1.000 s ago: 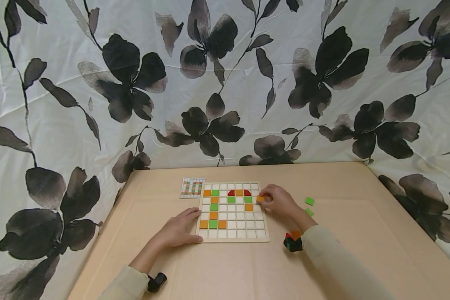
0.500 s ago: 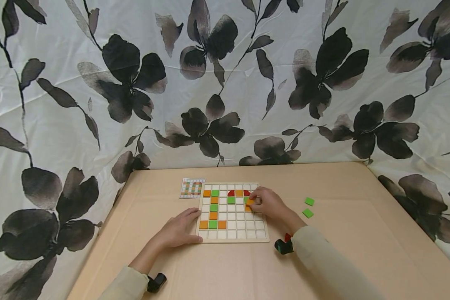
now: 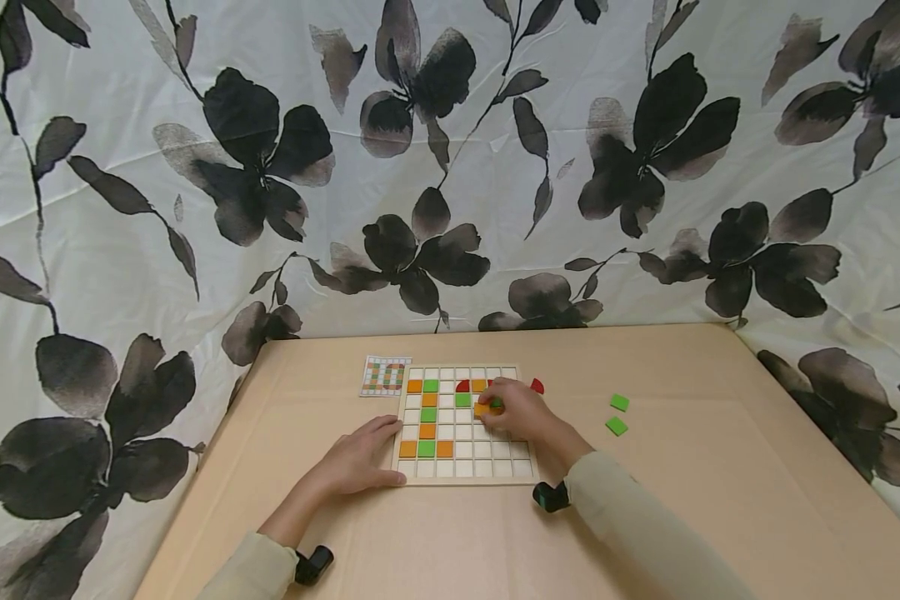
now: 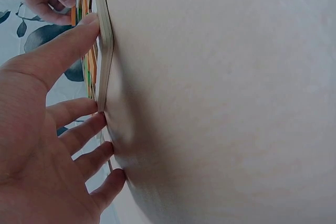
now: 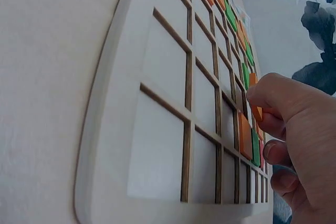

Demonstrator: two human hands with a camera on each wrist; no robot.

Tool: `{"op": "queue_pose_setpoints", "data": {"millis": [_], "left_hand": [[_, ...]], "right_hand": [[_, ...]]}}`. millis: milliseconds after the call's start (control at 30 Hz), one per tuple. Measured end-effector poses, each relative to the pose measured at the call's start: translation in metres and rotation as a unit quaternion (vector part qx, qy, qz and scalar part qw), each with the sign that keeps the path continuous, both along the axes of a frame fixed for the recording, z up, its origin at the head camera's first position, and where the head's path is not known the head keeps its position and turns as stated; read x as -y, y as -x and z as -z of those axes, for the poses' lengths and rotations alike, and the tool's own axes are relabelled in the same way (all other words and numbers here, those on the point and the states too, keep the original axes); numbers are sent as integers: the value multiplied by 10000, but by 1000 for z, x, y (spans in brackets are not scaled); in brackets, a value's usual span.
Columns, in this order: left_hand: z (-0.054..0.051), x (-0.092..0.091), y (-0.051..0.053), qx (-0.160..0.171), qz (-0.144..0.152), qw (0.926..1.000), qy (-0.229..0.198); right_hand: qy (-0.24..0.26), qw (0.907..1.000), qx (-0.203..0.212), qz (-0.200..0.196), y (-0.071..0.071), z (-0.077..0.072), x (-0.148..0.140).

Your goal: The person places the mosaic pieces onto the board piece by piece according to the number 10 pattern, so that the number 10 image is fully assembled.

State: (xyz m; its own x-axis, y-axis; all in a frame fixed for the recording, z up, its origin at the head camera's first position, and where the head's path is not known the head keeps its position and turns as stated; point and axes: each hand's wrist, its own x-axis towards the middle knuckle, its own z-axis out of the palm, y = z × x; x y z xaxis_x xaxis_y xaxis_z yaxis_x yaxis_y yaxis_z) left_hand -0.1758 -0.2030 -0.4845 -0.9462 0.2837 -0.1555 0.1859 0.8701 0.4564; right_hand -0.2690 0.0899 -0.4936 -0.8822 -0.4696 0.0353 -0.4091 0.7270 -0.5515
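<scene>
A wooden grid board (image 3: 482, 454) lies on the table with orange, green and red pieces in some of its cells. Between the curled thumb and fingers of my right hand (image 3: 525, 412) is a square orange tile (image 5: 255, 95), pinched over the board's upper right part. The right wrist view shows that tile standing on edge. My left hand (image 3: 352, 460) rests against the board's left side, its fingers extended along the edge and the thumb at the near corner (image 4: 89, 22). Part of the filled cells is hidden by the right hand.
Two loose green tiles (image 3: 618, 403) lie right of the board. A red rounded piece (image 3: 537, 386) shows just behind the right hand. A small printed pattern card (image 3: 384, 367) lies at the board's upper left. Flowered cloth (image 3: 532, 167) hangs behind the table.
My right hand has moved left from the board's right edge to over its cells, carrying the orange tile. A red piece behind it has come into view. The left hand stays put.
</scene>
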Motion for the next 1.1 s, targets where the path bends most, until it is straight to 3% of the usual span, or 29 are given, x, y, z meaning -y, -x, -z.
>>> {"op": "queue_pose_setpoints", "data": {"millis": [533, 1100], "left_hand": [[0, 2, -1, -11, 24, 10000, -41], [3, 3, -2, 15, 4, 10000, -58]], "right_hand": [[-188, 9983, -294, -462, -1, 5, 19], [-138, 9986, 409, -316, 3, -2, 28]]}}
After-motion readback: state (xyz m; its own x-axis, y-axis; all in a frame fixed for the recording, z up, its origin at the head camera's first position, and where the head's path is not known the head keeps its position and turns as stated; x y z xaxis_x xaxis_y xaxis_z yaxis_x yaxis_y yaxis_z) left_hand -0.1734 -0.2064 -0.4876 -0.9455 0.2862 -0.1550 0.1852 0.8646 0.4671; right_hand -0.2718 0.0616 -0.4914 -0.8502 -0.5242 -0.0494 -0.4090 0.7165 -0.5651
